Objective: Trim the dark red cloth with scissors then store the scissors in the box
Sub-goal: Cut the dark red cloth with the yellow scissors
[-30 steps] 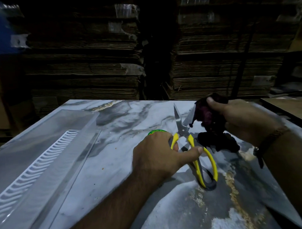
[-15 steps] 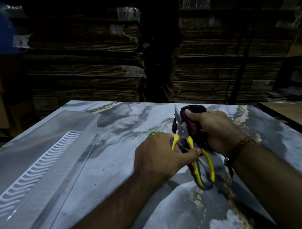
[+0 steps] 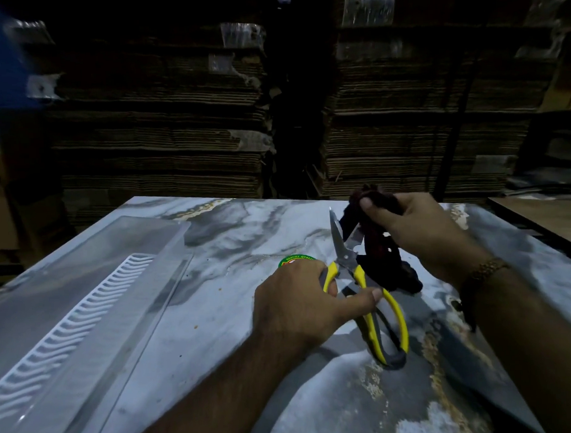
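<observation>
Left hand [image 3: 300, 309] grips scissors [image 3: 366, 297], blades parted; right hand [image 3: 420, 234] holds cloth [image 3: 381, 255] bunched at blades, above table [image 3: 246, 237]; trimming apparently underway; box [image 3: 86, 288] empty, storing pending

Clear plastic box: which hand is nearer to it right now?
Left. The left hand, gripping the yellow-handled scissors, sits just right of the clear plastic box with bare tabletop between. The right hand, holding the dark red cloth, is farther right.
</observation>
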Tool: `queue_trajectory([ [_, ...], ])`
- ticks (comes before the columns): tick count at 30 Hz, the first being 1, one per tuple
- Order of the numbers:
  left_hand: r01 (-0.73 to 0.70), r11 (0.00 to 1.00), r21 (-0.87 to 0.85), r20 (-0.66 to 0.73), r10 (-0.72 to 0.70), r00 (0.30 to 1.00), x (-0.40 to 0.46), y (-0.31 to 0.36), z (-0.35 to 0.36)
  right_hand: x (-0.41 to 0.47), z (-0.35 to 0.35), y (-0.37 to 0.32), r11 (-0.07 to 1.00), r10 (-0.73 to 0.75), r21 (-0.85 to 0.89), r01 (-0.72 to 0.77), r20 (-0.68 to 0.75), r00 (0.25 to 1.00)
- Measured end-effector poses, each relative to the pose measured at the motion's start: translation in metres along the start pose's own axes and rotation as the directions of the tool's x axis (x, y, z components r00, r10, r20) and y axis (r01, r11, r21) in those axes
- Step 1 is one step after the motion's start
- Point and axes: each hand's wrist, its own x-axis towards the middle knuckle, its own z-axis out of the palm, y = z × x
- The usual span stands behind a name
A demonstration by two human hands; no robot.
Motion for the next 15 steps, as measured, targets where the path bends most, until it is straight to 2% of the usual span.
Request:
queue_trajectory([
  [3,0.002,1.0,-0.003,-0.002,-0.002,1.0,0.0,0.0,-0.001,-0.004,0.003,-0.007,0.997,0.023,0.07,-0.031,0.113,0.993],
  [6,-0.01,1.0,0.011,0.01,0.01,1.0,-0.001,0.002,-0.001,-0.01,0.007,-0.004,0.948,0.152,0.246,-0.201,0.206,0.967],
  [10,-0.005,1.0,0.0,0.019,0.005,1.0,-0.002,0.003,-0.002,-0.011,0.014,0.001,0.861,0.264,0.324,-0.391,0.372,0.89],
  [15,0.007,1.0,-0.001,0.014,-0.007,1.0,0.0,0.003,-0.003,-0.015,0.019,-0.005,0.799,0.228,0.427,-0.424,0.437,0.87],
])
